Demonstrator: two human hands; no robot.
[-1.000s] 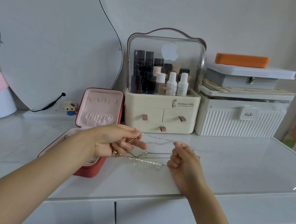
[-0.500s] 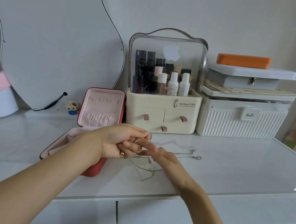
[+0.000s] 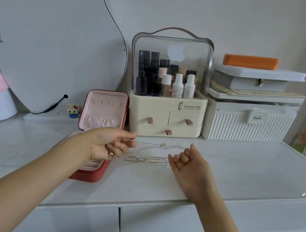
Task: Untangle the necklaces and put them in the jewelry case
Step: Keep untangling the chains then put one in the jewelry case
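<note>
White marble-look table (image 3: 239, 166) carries a cream makeup organiser (image 3: 166, 115) with bottles under a clear lid, and to its right a ribbed white storage box (image 3: 248, 126) stacked with a grey box (image 3: 257, 82) and an orange case (image 3: 250, 61). A curved mirror (image 3: 50, 44) leans on the wall at the left, a small toy figure (image 3: 73, 109) below it. The red jewelry case (image 3: 98, 128) stands open just left of the organiser, its pink lining showing; the left forearm crosses over its base. The necklaces (image 3: 150, 159) stretch in the air between both hands, above the table in front of the organiser, the lower strands knotted together. The left hand (image 3: 105, 144) pinches one end with curled fingers (image 3: 125, 145). The right hand (image 3: 190, 165), palm up, curls its fingers round the other end.
</note>
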